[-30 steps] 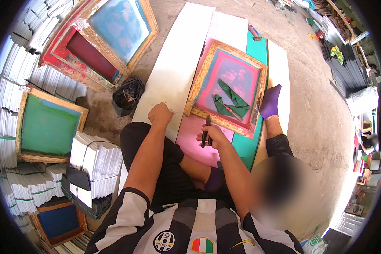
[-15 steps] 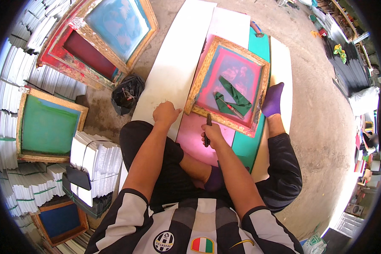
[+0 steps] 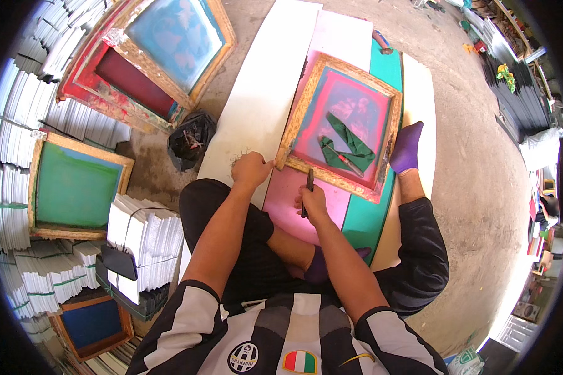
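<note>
- Beside the wooden frame (image 3: 331, 177): left hand (image 3: 248, 170) just stuck its thumb out, so it's closer now; can't tell if it's pinching anything
- right hand (image 3: 316, 201) gripping black pliers (image 3: 310, 180)
- frame's lying on boards (image 3: 313, 226)

Both hands (image 3: 249, 172) forward, right one (image 3: 313, 202) clenched

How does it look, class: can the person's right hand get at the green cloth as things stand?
Probably yes: the green cloth lies mostly uncovered, just past the wooden frame's near rail. The right hand grips a dark tool, though, which may need setting down first.
</note>
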`<state>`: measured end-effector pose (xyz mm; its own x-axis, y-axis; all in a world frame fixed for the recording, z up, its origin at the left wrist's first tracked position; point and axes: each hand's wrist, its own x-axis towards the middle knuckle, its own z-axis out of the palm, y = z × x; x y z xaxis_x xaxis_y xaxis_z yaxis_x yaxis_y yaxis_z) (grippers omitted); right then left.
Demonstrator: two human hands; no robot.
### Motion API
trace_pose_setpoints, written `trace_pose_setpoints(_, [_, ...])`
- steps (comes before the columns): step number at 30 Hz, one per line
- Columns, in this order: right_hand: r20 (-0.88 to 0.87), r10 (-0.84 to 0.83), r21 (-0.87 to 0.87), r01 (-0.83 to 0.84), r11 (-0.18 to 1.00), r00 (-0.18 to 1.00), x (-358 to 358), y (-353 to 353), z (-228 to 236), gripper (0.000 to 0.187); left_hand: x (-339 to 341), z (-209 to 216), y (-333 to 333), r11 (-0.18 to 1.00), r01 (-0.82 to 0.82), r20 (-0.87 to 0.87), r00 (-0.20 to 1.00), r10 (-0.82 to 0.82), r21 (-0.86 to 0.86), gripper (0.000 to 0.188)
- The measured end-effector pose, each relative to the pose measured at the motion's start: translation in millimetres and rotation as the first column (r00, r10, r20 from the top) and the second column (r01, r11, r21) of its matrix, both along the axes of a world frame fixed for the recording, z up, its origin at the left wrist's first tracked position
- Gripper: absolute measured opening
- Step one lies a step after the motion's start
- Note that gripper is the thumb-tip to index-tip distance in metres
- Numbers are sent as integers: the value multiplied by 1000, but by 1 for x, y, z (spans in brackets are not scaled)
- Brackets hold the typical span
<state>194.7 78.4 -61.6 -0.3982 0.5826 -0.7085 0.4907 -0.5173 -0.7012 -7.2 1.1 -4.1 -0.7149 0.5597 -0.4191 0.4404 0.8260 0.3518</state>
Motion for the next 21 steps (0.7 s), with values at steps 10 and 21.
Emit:
trace_pose_setpoints(10, [-41,-58,-257,45,965,997,-10,11,16,36,1,0,-1,999,8,18,1000,-9,45,52])
trace_pose_setpoints(21, [80,-140,-183,153,971,987,-24,9,15,19,1,-3,2,999,12,42,999,-15,50,54])
